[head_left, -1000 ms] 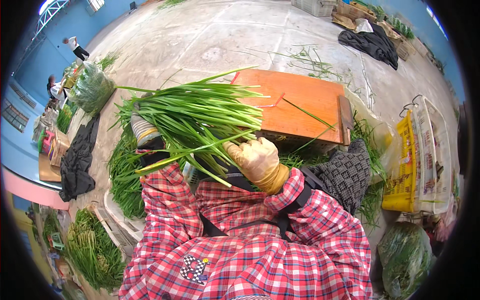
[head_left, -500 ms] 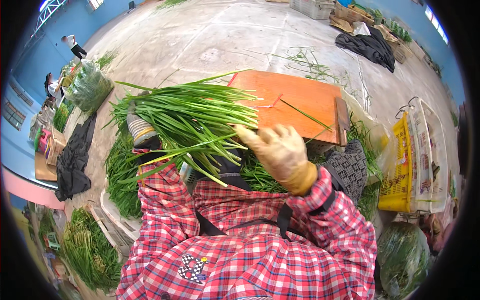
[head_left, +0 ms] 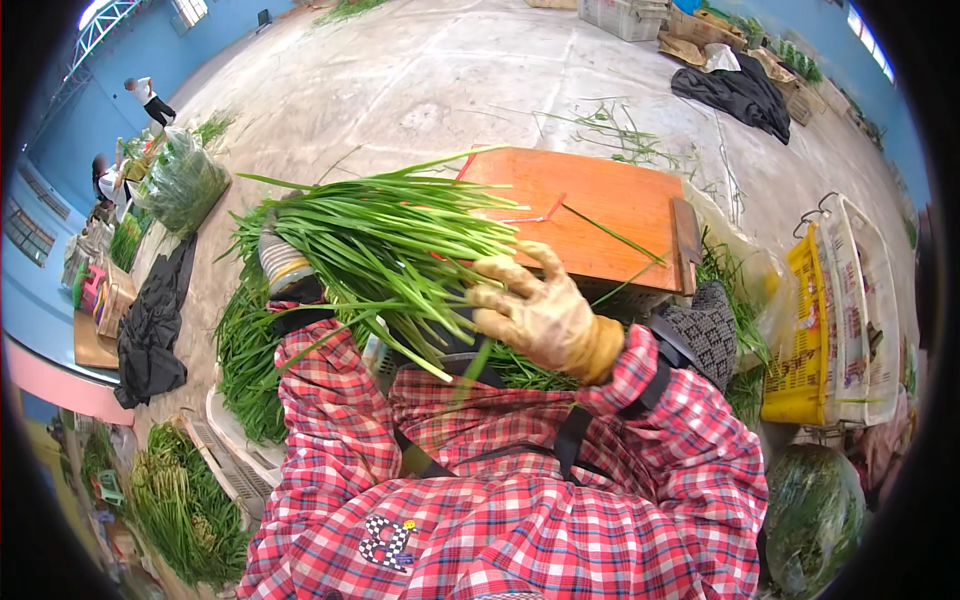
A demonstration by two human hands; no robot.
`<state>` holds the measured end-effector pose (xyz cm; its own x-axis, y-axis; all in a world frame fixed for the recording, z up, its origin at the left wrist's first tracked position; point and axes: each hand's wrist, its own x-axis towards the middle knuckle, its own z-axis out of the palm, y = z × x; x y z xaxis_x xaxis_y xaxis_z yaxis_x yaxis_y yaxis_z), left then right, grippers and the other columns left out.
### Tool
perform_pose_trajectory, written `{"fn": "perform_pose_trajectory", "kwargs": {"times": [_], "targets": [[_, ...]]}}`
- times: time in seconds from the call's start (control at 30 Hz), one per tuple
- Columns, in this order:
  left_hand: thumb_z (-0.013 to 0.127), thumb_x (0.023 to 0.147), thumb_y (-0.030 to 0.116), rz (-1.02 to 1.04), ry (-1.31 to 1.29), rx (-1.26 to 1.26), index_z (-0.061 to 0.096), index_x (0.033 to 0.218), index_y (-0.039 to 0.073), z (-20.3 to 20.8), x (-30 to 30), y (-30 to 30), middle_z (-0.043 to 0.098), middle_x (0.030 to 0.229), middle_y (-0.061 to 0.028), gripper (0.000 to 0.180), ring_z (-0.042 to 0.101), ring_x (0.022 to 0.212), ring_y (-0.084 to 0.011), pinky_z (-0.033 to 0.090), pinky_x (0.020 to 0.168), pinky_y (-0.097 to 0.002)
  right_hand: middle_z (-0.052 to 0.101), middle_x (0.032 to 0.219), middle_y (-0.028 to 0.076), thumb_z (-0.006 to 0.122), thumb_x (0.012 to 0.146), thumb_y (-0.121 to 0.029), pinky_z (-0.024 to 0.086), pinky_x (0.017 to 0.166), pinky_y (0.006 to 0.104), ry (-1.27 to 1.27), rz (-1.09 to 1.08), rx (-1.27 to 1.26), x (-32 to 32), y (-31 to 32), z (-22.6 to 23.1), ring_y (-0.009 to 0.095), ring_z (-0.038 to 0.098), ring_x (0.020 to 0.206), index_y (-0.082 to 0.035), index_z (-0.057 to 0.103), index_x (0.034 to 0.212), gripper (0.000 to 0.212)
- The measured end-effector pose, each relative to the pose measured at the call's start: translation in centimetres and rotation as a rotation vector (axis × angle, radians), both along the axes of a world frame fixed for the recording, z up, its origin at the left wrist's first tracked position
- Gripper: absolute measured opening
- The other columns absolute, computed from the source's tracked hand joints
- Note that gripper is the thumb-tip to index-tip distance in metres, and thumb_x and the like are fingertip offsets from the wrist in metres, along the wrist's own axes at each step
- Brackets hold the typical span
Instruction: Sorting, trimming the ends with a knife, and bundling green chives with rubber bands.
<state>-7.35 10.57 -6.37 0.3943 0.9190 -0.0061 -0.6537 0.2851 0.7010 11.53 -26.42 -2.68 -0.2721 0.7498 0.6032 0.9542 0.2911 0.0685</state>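
Just beyond the hands sits a low counter (head_left: 610,185) topped with an orange wooden board, a red strip (head_left: 553,208) and one loose green stalk (head_left: 620,230) lying across it. On the right are a clear plastic sheet (head_left: 752,262), a yellow basket (head_left: 795,335) beside a white crate (head_left: 858,325), and a bag of greens (head_left: 815,515) lower down. On the left a leaf heap (head_left: 243,375) spreads beneath the raised forearm, with a black cloth (head_left: 155,325), a bulging bag (head_left: 185,180) and two people farther off; another pile of greens (head_left: 185,495) lies at lower left. The bundle of long green leaves (head_left: 385,225) is held up before the chest, its stem ends pointing right and overlapping the counter's near left corner in view. The left grip (head_left: 284,262) clasps it from beneath at the leafy end; the foliage hides those fingers. The right grip (head_left: 545,315) is near the stem ends, its fingers loosely spread and bent rather than closed; whether the fingertips touch a stem is unclear. The leaves are slim, flat and glossy, paling toward the stems; the right glove is creased, cream and mustard, the left one's cuff ribbed and grey with a yellowish band, and both sleeves are red plaid cloth.
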Motion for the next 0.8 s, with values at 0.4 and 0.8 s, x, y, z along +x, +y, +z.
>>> {"fn": "perform_pose_trajectory", "kwargs": {"times": [0.4, 0.8], "targets": [[0.039, 0.097, 0.031, -0.001, -0.003, -0.019, 0.057, 0.116, -0.003, 0.5, -1.1, 1.8, 0.061, 0.115, -0.0178, 0.043, 0.059, 0.102, -0.0339, 0.044, 0.095, -0.0464, 0.065, 0.101, 0.009, 0.057, 0.08, -0.004, 0.047, 0.082, 0.0365, 0.572, -0.36, -0.479, 5.2, -8.8, -4.1, 0.029, 0.06, 0.097, -0.008, 0.059, 0.118, 0.039], [0.032, 0.096, 0.037, -0.057, 0.043, -0.042, 0.047, 0.127, -0.003, 4.3, 2.0, -5.2, 0.046, 0.133, -0.0258, 0.053, 0.045, 0.12, -0.0423, 0.032, 0.104, -0.0542, 0.063, 0.111, 0.009, 0.049, 0.096, -0.023, 0.043, 0.093, 0.0314, 2.095, 0.424, -0.008, -1.1, 3.1, -6.9, 0.019, 0.058, 0.104, -0.001, 0.059, 0.115, 0.032]]}}
